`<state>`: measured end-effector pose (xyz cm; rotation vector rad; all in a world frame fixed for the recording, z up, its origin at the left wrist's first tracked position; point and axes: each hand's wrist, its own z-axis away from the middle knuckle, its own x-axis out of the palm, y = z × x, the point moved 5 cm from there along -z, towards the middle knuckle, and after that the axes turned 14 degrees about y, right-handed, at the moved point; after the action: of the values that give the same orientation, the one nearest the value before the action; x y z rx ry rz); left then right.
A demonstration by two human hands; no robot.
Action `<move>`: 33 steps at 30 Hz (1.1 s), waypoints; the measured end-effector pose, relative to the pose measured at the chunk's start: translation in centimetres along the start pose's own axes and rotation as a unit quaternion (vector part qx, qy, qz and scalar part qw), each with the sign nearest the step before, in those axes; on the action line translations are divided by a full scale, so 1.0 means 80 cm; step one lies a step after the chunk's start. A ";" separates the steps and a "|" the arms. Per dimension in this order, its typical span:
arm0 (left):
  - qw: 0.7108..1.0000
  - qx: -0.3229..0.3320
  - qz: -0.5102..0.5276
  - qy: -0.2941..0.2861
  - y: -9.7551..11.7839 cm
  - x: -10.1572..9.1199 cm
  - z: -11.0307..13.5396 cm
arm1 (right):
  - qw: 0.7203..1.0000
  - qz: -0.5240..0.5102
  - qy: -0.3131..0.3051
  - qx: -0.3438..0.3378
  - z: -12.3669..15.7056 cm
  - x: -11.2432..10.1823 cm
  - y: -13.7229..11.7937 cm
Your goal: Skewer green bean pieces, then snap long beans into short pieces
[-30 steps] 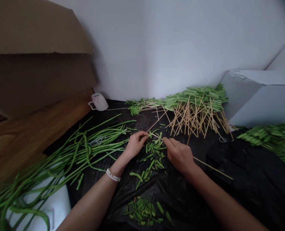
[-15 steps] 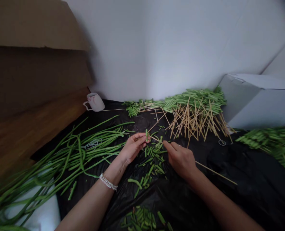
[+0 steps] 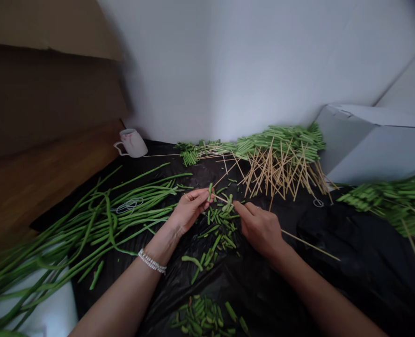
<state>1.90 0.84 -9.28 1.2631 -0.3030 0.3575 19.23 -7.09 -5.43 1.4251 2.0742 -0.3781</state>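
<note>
"What's the biggest thing there?"

"The black sheet [image 3: 263, 290], spread under the rest. It looks thin and slick, so pieces would probably slide on it."

"Next?"

"The heap of skewered beans [image 3: 280, 140] at the back, sticks pointing every way. I'd lift one by its bare end, or it may snag its neighbours. The long beans [image 3: 109, 217] lie to the left; bendy, likely easy to snap."

"And the hands?"

"The right grip [image 3: 261, 229] is closed round a skewer [image 3: 309, 244], which sticks out behind it towards the lower right. The left grip [image 3: 189, 208] is pinched on a bean piece [image 3: 210, 191], at the skewer's far end."

"How would the skewer behave?"

"Light and stiff, I'd judge, but thin enough to crack under a sideways push. Hold it near the working end and keep the push straight."

"Is the point through the bean piece?"

"Can't tell; it's too small to make out."

"And the piece itself?"

"Nearly weightless, firm, perhaps a bit slippery. Squeezed hard, it might split. Pinch its sides, clear of the skewer's line. It's held just above the loose cut pieces [image 3: 226, 216], no bigger than itself."
</note>
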 end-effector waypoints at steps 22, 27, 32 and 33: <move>1.000 0.001 -0.012 0.007 -0.002 -0.001 -0.002 | 1.000 0.002 -0.021 0.011 0.000 0.004 0.003; 1.000 0.003 -0.016 0.011 -0.002 0.000 -0.001 | 1.000 0.002 -0.021 0.013 0.000 0.005 0.003; 1.000 0.007 -0.015 0.013 -0.001 0.001 0.000 | 1.000 0.002 -0.023 0.012 0.001 0.003 0.002; 1.000 0.006 -0.014 0.014 -0.001 0.001 0.000 | 1.000 0.003 -0.025 0.012 0.001 0.003 0.002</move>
<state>1.99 0.81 -9.31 1.2725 -0.2591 0.3528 19.32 -6.87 -5.63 1.4220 2.0309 -0.4320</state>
